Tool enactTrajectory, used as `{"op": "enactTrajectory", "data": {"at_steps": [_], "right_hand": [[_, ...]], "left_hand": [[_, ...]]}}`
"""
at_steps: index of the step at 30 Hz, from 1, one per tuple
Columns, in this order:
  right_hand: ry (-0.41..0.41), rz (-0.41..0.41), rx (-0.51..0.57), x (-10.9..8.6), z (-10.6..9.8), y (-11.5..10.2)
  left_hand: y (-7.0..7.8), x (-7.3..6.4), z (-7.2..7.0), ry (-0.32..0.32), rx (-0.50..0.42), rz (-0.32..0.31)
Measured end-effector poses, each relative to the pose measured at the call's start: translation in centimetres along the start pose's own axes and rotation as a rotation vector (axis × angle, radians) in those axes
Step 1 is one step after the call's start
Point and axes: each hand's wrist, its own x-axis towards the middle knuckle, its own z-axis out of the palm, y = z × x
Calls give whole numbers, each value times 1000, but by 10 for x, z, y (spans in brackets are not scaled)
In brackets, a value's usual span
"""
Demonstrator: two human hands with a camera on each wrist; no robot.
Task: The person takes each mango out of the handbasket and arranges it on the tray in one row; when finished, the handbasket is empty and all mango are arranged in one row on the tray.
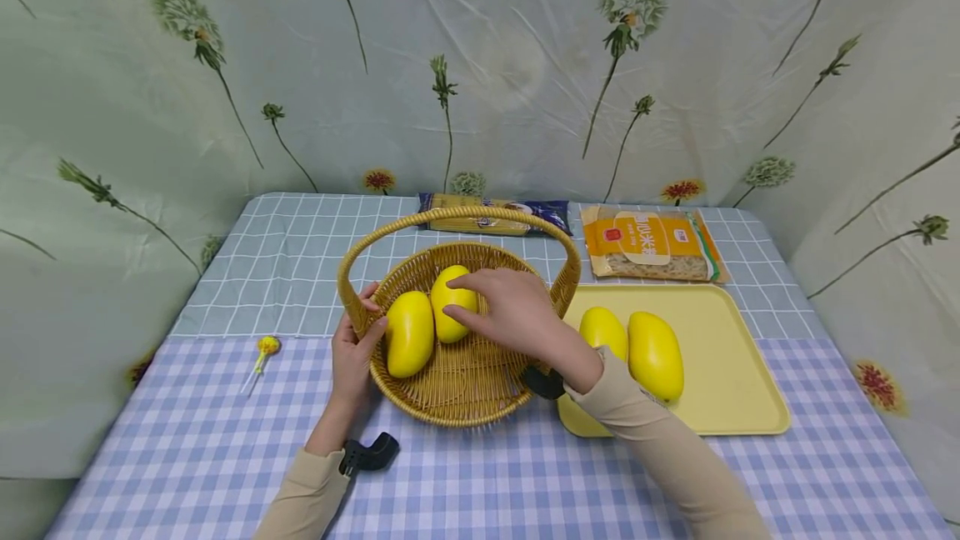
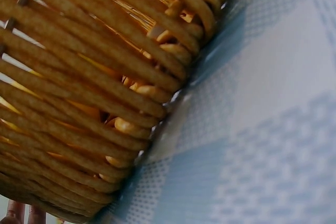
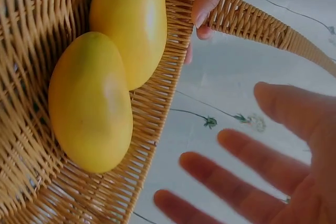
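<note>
A brown wicker basket (image 1: 457,394) with a tall arched handle stands mid-table. My left hand (image 1: 352,361) grips its left side at the foot of the handle, thumb over the rim. Two yellow mangoes lie inside: the left mango (image 1: 409,336) is closest to that thumb, and the other mango (image 1: 444,294) leans beside it. Over the basket hovers my right hand (image 1: 513,311), its fingers spread and holding nothing. The right wrist view shows a gap between this hand (image 3: 268,166) and the nearer mango (image 3: 92,103). Woven basket wall (image 2: 79,77) fills much of the left wrist view.
On the right, a yellow tray (image 1: 731,365) carries two more mangoes, one mango (image 1: 603,327) partly behind my right forearm, the other mango (image 1: 656,352) beside it. An orange food bag (image 1: 652,244) and a pasta packet (image 1: 480,223) lie behind. A lollipop (image 1: 267,347) lies left.
</note>
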Motion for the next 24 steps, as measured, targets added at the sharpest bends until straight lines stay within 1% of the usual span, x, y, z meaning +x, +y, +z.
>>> {"op": "enactTrajectory", "data": {"at_steps": [3,8,12,20,24], "right_hand": [[-61,51,16,9,3,0],[-160,114,-9,25,10,7],[-224,158,-28,33,14,12],[-284,220,-18,43,25,16],[-295,247,-4,47,32,15]], "left_hand": [[0,0,0,-1,0,8],[0,0,0,-2,5,21],[1,0,1,-2,-3,23],[-1,0,1,3,-8,23],[-1,0,0,5,2,22]]}}
